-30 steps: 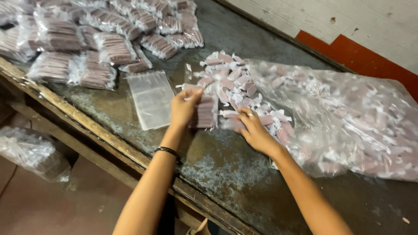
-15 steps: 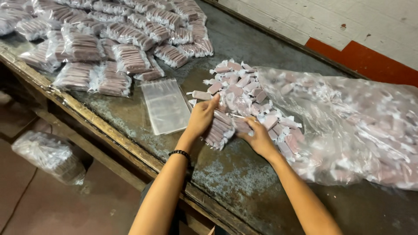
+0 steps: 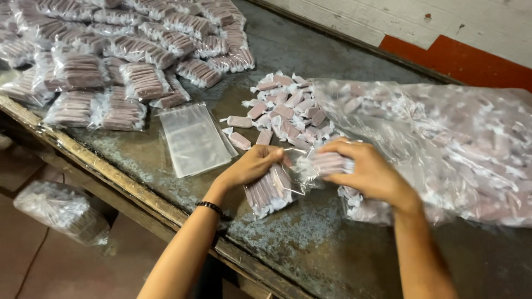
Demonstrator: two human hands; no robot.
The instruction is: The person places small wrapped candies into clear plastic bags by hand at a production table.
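**Clear plastic, pink sweets, worn metal bench**

Clear small bag (image 3: 270,191), part-filled with wrapped pink sweets, is gripped at its mouth by the left hand (image 3: 252,166), near the bench's front edge (image 3: 127,185). A bunch of sweets (image 3: 330,162) is clasped by the right hand (image 3: 368,174). Bare mottled metal is seen ahead. Flat empty bags (image 3: 194,138) lie left; a crinkled bulk sack (image 3: 443,144) crowds the right.
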